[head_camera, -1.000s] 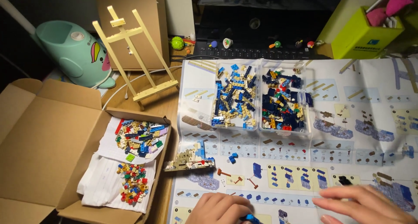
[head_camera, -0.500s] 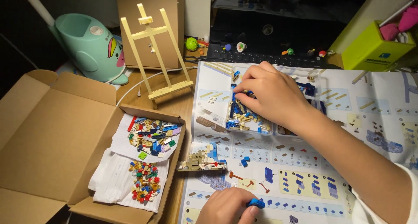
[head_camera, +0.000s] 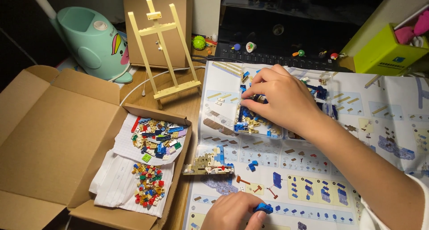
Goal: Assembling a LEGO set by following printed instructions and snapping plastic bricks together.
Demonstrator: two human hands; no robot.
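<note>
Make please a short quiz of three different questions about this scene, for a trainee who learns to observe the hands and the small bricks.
1. True or false: the right hand reaches into the clear tray of small bricks.
2. What does the left hand pinch?
A. a blue brick
B. a red ball
C. a pencil
3. Fill the gap: the two piles of loose pieces lie on paper inside the ____ box.

Key:
1. True.
2. A, the blue brick.
3. cardboard; the cardboard box stands open beside the instruction sheet.

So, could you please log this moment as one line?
right hand: picking in clear tray | left hand: holding blue brick | instruction sheet: underneath
</note>
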